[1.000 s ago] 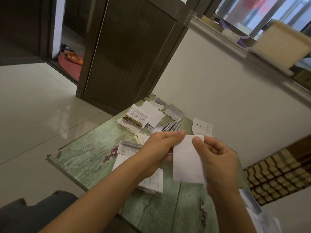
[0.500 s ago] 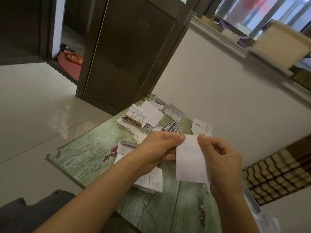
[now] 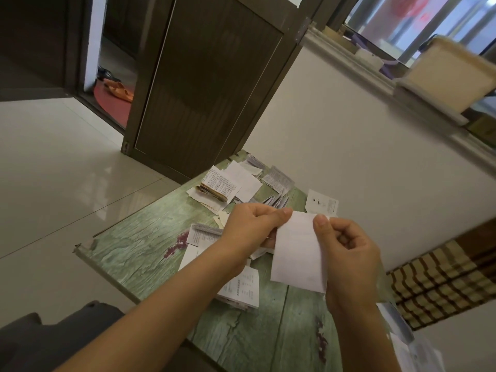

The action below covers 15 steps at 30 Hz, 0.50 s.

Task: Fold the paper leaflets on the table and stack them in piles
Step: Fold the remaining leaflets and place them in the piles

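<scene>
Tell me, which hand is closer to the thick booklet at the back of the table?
Left. The left hand is just in front of the booklet; the right hand is farther right, beyond the held paper.

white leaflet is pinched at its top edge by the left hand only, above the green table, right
No, by both: the head view shows the left hand and the right hand pinching the white leaflet at its top edge, above the green table.

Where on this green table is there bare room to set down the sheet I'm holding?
Bare wood: the left end of the table, between its edge and the printed stack under your left wrist, and the near strip between your forearms. Crowded: the far corner's loose leaflets, and the middle around your left hand.
</scene>
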### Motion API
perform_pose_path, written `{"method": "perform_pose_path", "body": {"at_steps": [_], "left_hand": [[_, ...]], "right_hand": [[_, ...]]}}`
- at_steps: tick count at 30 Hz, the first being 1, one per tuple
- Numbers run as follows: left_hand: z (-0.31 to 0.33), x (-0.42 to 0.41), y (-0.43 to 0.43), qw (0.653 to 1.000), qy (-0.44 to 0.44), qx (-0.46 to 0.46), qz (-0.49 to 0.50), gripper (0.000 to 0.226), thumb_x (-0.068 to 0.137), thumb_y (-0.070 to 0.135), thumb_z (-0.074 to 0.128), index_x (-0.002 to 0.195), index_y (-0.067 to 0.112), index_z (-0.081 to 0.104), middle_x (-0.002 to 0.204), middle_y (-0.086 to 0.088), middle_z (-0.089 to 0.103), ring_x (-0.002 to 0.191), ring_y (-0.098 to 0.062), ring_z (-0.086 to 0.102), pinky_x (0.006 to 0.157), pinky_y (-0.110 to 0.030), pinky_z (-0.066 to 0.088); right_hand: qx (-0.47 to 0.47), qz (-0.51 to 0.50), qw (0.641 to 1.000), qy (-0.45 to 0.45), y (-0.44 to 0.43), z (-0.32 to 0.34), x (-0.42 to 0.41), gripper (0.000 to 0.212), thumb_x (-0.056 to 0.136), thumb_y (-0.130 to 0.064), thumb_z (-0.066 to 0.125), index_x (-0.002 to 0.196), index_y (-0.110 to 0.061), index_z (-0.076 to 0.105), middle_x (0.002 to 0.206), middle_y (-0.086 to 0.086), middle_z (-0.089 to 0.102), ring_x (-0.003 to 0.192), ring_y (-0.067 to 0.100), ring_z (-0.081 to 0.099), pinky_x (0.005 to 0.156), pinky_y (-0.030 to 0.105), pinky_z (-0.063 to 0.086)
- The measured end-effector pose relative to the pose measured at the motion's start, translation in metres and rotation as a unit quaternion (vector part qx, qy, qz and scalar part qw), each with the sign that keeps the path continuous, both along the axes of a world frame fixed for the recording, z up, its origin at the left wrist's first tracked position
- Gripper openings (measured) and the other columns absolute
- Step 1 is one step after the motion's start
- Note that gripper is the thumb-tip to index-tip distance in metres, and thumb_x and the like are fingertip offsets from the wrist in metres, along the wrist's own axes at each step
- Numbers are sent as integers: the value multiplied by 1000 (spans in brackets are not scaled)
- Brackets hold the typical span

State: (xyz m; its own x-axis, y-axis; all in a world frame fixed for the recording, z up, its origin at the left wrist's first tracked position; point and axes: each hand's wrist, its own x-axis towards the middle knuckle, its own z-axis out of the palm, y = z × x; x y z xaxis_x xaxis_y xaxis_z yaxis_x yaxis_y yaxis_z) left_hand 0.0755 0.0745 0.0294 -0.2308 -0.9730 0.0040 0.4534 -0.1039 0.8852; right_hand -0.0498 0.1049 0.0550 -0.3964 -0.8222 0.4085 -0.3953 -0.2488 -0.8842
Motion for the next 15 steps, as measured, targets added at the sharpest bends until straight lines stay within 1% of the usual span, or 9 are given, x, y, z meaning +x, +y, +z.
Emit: {"method": "perform_pose_path", "body": {"at_steps": [2, 4, 7, 10, 11, 13, 15], "left_hand": [[1, 1, 0, 1000, 13, -4, -1, 18, 89, 19, 60, 72, 13, 64, 67, 4, 68, 51, -1, 63, 47, -12, 48], [3, 1, 1, 999, 35, -10, -23, 14, 89, 16, 58, 77, 14, 66, 72, 4, 70, 58, -2, 66, 52, -13, 50], [4, 1, 2, 996, 61, 1, -63, 14, 92, 11, 52, 92, 11, 67, 84, 2, 71, 71, -6, 68, 60, -16, 54], [3, -1, 3, 997, 53, 6, -48, 16, 93, 11, 51, 100, 8, 66, 89, 0, 70, 78, -10, 66, 64, -17, 55], [3, -2, 4, 998, 46, 4, -33, 15, 93, 12, 52, 98, 9, 66, 89, 0, 69, 79, -11, 65, 64, -17, 55], [3, -7, 7, 1000, 29, -3, 8, 15, 93, 14, 52, 87, 15, 65, 84, 2, 68, 78, -11, 62, 65, -18, 52], [4, -11, 10, 998, 20, -9, 55, 21, 92, 15, 51, 75, 20, 63, 76, 4, 64, 71, -8, 58, 60, -16, 49]], "right_hand": [[-8, -5, 1000, -17, -1, 0, 2, 14, 83, -15, 66, 70, -14, 62, 54, -11, 60, 48, -2, 51, 45, 14, 44], [-20, -16, 999, -24, -2, 1, 3, 14, 84, -16, 65, 70, -15, 61, 54, -13, 59, 49, -3, 51, 46, 12, 43], [-43, -32, 998, -29, -2, 1, 2, 15, 84, -16, 65, 70, -16, 59, 51, -17, 56, 48, -4, 49, 46, 10, 42], [-51, -33, 998, -34, -1, 0, 3, 15, 84, -15, 65, 70, -16, 58, 55, -12, 56, 48, -5, 48, 46, 10, 42], [-51, -32, 998, -34, 0, -1, 3, 15, 84, -15, 64, 70, -16, 58, 58, -11, 56, 48, -5, 49, 46, 10, 42], [-49, -30, 998, -32, 0, -2, 4, 15, 85, -15, 64, 71, -15, 58, 62, -7, 55, 49, -4, 50, 46, 11, 43], [-49, -27, 998, -27, 1, -4, 6, 14, 85, -15, 63, 72, -14, 58, 61, -7, 55, 49, -4, 49, 45, 10, 42]]}}
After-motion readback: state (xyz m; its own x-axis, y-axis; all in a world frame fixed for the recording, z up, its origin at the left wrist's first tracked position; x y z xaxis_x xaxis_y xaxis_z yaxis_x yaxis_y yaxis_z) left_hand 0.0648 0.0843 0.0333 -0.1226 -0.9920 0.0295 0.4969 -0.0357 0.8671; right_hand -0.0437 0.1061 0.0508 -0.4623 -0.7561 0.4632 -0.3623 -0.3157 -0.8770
